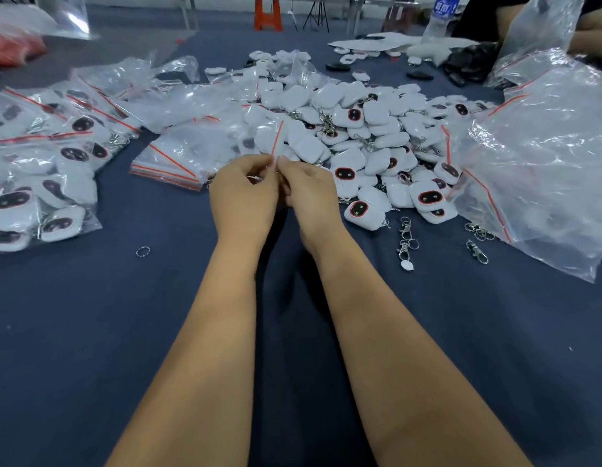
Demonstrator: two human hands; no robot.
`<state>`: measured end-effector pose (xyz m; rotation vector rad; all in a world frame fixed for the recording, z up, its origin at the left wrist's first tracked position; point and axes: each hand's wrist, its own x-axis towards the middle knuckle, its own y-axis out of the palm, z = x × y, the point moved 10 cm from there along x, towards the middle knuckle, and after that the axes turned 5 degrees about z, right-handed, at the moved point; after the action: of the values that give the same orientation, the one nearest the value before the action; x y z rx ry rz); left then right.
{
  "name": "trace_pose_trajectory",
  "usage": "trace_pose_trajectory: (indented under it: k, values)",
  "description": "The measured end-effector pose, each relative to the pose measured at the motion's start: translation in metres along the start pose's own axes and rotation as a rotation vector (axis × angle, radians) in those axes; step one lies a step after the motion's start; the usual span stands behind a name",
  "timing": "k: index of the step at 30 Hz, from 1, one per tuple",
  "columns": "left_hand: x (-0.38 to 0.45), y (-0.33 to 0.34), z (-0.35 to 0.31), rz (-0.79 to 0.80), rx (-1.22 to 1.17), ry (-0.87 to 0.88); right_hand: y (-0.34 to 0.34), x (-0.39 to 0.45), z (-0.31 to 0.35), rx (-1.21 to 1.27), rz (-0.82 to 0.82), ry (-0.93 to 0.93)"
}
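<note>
Dark blue worktop (158, 315) fills the frame; white keychains (360, 129) heap at centre right; at centre, left hand (245, 193) and right hand (309, 193) each have a pinching grip on the mouth of a clear zip bag (276, 143); probably opening it; next, part its lips for a keychain.
</note>
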<state>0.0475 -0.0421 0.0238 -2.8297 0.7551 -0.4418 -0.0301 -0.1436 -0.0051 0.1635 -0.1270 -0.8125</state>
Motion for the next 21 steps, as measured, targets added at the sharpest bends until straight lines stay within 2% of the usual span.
trace_pose_trajectory:
  k: [8, 16, 18, 21]
  values:
    - [0.004, 0.005, 0.016, 0.066, -0.186, -0.11, -0.003, -0.001, 0.001, -0.052, -0.034, -0.006]
    - [0.001, 0.005, 0.006, 0.087, -0.249, -0.095, -0.002, -0.002, 0.003, -0.001, -0.016, 0.012]
    - [0.001, -0.002, 0.003, 0.016, -0.265, -0.057, -0.004, -0.002, 0.004, 0.022, -0.027, 0.019]
    - [-0.001, -0.025, 0.002, -0.227, -0.275, -0.002, -0.01, -0.001, 0.002, -0.007, -0.097, 0.029]
